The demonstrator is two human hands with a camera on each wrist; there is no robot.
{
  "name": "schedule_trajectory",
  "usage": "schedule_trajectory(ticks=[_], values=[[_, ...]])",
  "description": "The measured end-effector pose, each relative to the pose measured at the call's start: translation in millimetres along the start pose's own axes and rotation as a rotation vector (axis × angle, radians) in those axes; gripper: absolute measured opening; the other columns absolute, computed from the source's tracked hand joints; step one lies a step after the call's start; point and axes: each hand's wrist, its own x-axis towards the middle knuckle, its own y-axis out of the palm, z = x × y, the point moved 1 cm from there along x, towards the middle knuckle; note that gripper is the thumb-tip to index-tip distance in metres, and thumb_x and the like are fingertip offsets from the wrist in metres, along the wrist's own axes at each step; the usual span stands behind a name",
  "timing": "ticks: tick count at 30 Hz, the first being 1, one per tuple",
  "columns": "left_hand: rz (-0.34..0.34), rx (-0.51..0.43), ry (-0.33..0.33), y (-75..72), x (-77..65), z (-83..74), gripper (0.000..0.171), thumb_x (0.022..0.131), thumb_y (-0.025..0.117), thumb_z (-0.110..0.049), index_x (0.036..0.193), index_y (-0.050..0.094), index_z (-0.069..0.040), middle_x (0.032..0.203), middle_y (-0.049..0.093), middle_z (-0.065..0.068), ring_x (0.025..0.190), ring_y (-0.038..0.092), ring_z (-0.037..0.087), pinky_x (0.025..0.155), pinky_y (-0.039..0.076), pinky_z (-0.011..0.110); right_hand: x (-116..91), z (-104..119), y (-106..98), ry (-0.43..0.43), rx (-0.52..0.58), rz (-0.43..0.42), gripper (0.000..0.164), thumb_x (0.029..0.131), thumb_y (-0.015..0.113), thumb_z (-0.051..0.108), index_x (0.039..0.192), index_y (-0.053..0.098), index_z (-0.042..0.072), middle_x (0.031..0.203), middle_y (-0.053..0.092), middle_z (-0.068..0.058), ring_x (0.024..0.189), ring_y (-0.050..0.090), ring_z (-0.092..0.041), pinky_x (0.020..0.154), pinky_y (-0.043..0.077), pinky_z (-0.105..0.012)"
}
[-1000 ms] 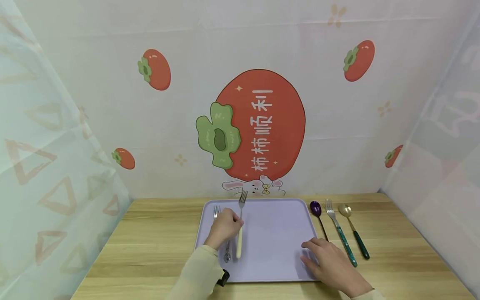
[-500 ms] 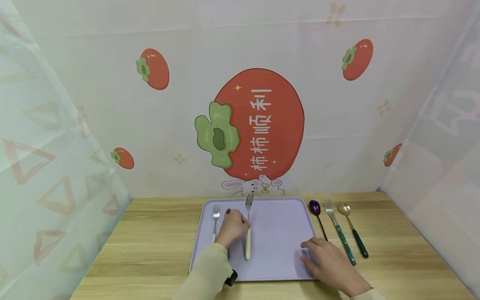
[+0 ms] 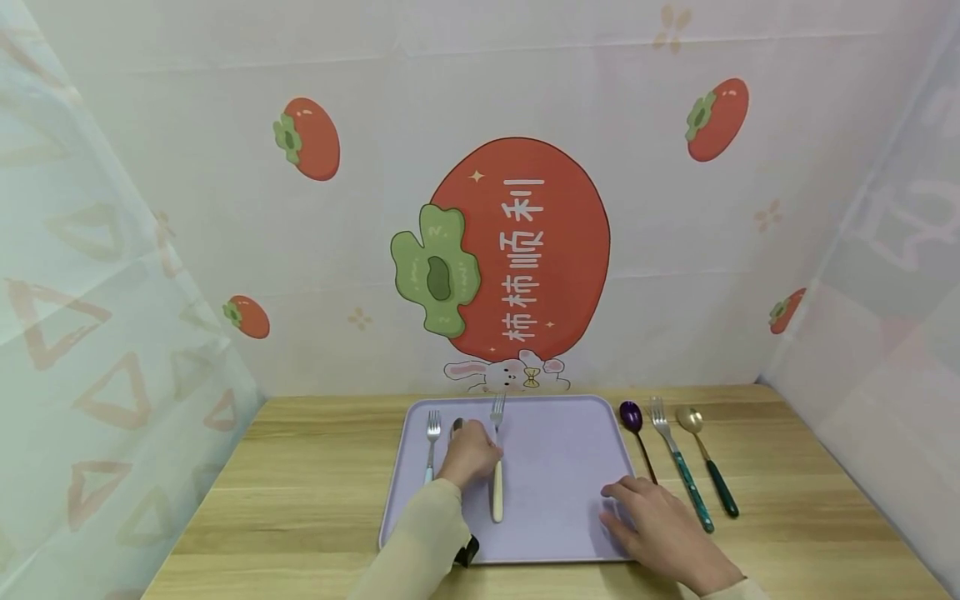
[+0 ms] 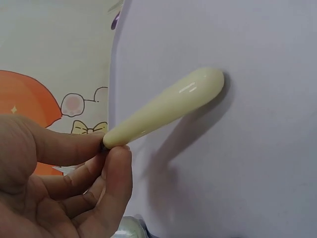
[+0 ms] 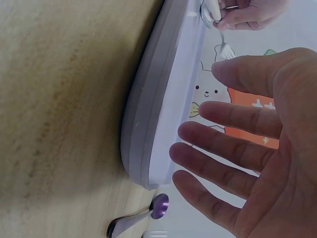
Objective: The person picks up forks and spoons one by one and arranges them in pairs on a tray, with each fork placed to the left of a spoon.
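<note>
My left hand (image 3: 471, 454) pinches a fork (image 3: 498, 500) with a cream handle, thumb and fingertips at the handle's neck. In the left wrist view the smooth cream handle (image 4: 168, 109) points away from the fingers, its end close above the lilac tray (image 3: 558, 467). Left of this hand lies a fork with a pale blue handle (image 3: 433, 427) on the tray. Between them a spoon (image 3: 457, 426) shows only its bowl tip; my hand hides most of the rest. My right hand (image 3: 663, 525) is at the tray's right edge, fingers spread and holding nothing.
On the wooden table (image 3: 300, 492) right of the tray lie a purple spoon (image 3: 632, 415), a fork with a teal handle (image 3: 688, 487) and a gold spoon with a green handle (image 3: 722, 487). A printed cloth (image 3: 360, 208) stands behind the table, with cloth sides.
My left hand has moved right across the tray with the cream-handled fork, then barely shifted. The pale-blue-handled fork and the spoon's tip came into fuller view. My right hand stayed put.
</note>
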Motion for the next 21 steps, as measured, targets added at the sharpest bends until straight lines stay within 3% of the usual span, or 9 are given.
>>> schedule_trajectory(ticks=[5,10,16,21], values=[[0.014,0.007,-0.029,2.7,3.8,0.0,0.015,0.085,0.071,-0.003,0.077,0.058,0.0,0.059,0.06,0.007,0.055,0.061,0.02,0.06,0.05,0.033,0,0,0,0.007,0.0,0.005,0.021,0.087,0.08,0.026,0.102,0.075,0.013,0.097,0.069,0.003,0.088,0.067,-0.018,0.072,0.056,-0.039],[0.021,-0.009,-0.06,6.6,8.1,0.5,0.012,0.082,0.069,0.001,0.087,0.059,0.005,0.059,0.06,0.009,0.052,0.06,0.021,0.054,0.048,0.031,1,0,0,0.026,0.009,0.018,0.022,0.087,0.08,0.026,0.103,0.075,0.012,0.098,0.069,0.002,0.089,0.067,-0.019,0.074,0.056,-0.04],[0.014,0.014,-0.058,11.0,11.4,2.3,0.012,0.078,0.066,0.006,0.088,0.058,0.006,0.055,0.06,0.009,0.049,0.06,0.021,0.05,0.046,0.03,1,0,1,0.03,0.012,0.024,0.022,0.087,0.08,0.026,0.103,0.074,0.012,0.099,0.069,0.002,0.089,0.066,-0.018,0.075,0.056,-0.04],[-0.008,0.022,-0.055,13.0,12.6,1.2,0.016,0.074,0.066,0.008,0.089,0.059,0.007,0.065,0.058,0.012,0.058,0.061,0.026,0.054,0.049,0.032,1,-1,1,0.027,0.013,0.019,0.022,0.087,0.08,0.026,0.103,0.074,0.012,0.098,0.069,0.002,0.088,0.066,-0.017,0.074,0.056,-0.039]])
